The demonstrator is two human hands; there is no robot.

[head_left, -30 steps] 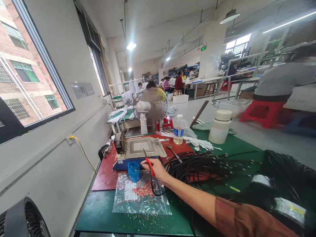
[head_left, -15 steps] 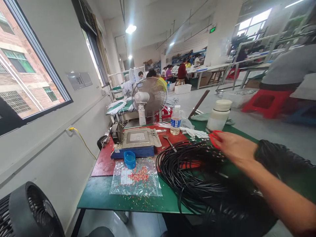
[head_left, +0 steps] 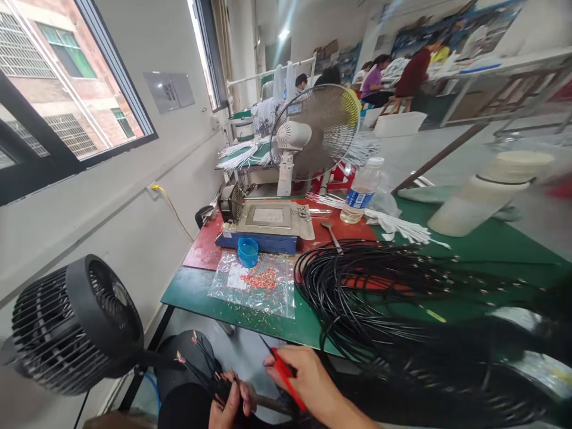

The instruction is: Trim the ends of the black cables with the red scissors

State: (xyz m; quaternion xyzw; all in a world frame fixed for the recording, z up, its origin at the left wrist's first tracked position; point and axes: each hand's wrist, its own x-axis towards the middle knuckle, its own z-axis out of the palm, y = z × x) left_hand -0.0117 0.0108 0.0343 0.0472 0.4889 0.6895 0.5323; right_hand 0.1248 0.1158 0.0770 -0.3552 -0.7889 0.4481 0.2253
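Left hand [head_left: 230, 405] is clenched around a bundle of wires [head_left: 201, 363], held below the table [head_left: 187, 292] edge. Right hand [head_left: 308, 387], just beside it, grips a red tool [head_left: 286, 376]. Black cable coil [head_left: 357, 286] lies beyond.

The water bottle [head_left: 363, 196] carries a blue label, but its print is too blurred to read.

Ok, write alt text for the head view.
Low in frame, the left hand grips a bundle of black wires while the right hand holds a red tool, before a green table bearing coiled black cables.
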